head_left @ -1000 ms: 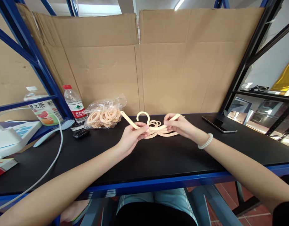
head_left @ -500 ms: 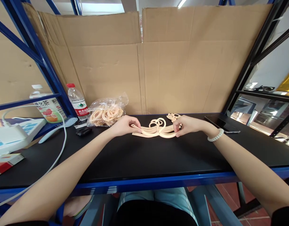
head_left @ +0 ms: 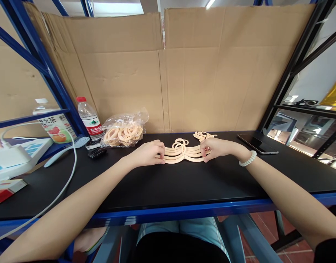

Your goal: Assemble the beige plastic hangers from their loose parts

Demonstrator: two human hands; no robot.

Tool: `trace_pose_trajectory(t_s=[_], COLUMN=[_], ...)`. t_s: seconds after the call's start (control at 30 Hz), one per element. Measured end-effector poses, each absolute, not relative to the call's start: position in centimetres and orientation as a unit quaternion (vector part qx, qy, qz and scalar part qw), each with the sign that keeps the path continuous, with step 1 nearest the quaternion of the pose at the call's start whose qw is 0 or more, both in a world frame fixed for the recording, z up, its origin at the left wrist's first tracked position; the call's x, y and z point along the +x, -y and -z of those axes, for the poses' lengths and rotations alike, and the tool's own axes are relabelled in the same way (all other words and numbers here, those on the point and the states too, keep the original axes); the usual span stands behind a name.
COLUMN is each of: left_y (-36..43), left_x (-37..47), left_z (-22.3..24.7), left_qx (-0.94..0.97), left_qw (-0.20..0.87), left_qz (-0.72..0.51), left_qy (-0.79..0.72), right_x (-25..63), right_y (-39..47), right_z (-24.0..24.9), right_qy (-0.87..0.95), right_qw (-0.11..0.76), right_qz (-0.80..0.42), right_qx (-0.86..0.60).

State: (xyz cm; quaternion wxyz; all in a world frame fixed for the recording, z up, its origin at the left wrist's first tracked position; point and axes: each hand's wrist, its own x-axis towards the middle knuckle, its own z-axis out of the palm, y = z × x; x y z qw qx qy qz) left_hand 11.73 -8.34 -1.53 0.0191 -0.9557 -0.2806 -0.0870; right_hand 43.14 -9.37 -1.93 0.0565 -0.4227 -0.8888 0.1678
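Note:
A cream-coloured piece of looped strands (head_left: 183,156) lies on the black table, with curved strands spreading to both sides and small loops at its top middle. My left hand (head_left: 152,153) is closed on the strand ends at its left side. At the right side, my right hand (head_left: 211,149) pinches the other strand ends, and a pale beaded bracelet circles that wrist. Just behind my right hand is a smaller cream knotted piece (head_left: 203,136), partly hidden by the hand. The fingertips of both hands partly cover the strands they grip.
A clear bag of cream rings (head_left: 123,134) stands at the back left, beside a red-capped water bottle (head_left: 90,118). A black object (head_left: 97,153) lies before them. The phone (head_left: 257,144) is at the right. A white cable (head_left: 72,175) crosses the left side.
My left hand has moved slightly down, its fingers more curled over the strands. The large loop at the middle has shrunk, and the strands now lie more evenly spread on both sides.

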Motion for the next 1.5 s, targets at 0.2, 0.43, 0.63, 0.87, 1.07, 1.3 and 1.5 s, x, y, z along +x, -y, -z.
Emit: trace_pose_trajectory(t_s=[0.2, 0.43, 0.63, 0.87, 1.07, 1.3, 1.5], left_y=[7.9, 7.1, 6.3, 5.9, 6.2, 6.3, 6.4], left_x=[11.8, 11.8, 11.8, 11.9, 11.7, 11.6, 11.5], left_z=[2.2, 3.5, 4.6, 5.3, 4.5, 4.2, 3.5], left_qx=[-0.945, -0.930, -0.918, -0.907, -0.910, -0.904, -0.881], left_qw=[0.067, 0.084, 0.099, 0.118, 0.112, 0.099, 0.088], left_qz=[0.102, 0.138, 0.175, 0.197, 0.191, 0.220, 0.259], left_qy=[0.304, 0.330, 0.342, 0.353, 0.352, 0.353, 0.386], right_x=[43.7, 43.8, 43.6, 43.5, 44.7, 47.2, 48.4], right_y=[8.6, 8.1, 8.0, 8.1, 8.0, 7.1, 5.7], right_z=[2.5, 2.8, 2.8, 2.7, 1.7, 1.0, 2.1], right_qy=[0.875, 0.860, 0.860, 0.857, 0.864, 0.808, 0.794], right_qw=[0.073, 0.097, 0.116, 0.120, 0.142, 0.209, 0.198], right_qz=[-0.177, -0.165, -0.122, -0.077, -0.090, 0.013, 0.037], right_qx=[-0.444, -0.474, -0.481, -0.495, -0.475, -0.551, -0.573])
